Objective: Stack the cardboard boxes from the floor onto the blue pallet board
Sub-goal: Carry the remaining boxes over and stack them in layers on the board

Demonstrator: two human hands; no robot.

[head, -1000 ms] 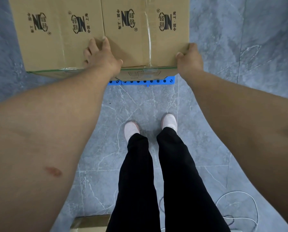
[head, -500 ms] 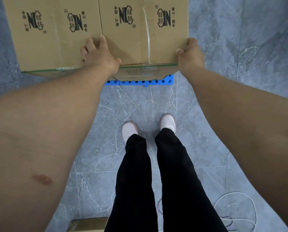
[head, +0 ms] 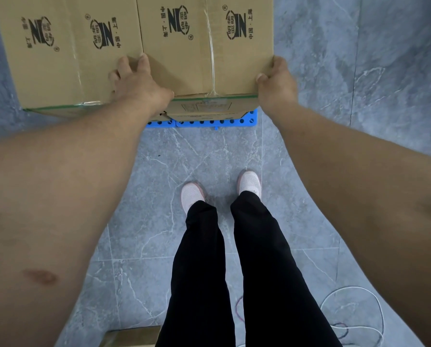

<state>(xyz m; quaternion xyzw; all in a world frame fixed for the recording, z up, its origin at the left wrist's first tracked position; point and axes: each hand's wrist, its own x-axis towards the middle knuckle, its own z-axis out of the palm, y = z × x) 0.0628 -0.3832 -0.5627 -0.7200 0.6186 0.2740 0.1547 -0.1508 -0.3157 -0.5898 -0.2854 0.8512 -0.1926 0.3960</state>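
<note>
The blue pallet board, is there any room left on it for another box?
Only a thin front strip of the blue plastic pallet board shows; two brown cardboard boxes cover the rest. Bare grey marble floor lies between the pallet and the white shoes.

Two brown printed boxes sit side by side, touching: the right box [head: 204, 46] taped along its top, the left box [head: 66, 53] beside it. A blue pallet [head: 209, 121] edge shows beneath.

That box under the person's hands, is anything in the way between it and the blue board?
Nothing visible. The right box, held by the left hand and right hand, sits beside another box, over the blue pallet board; what's directly under it is hidden.
</note>
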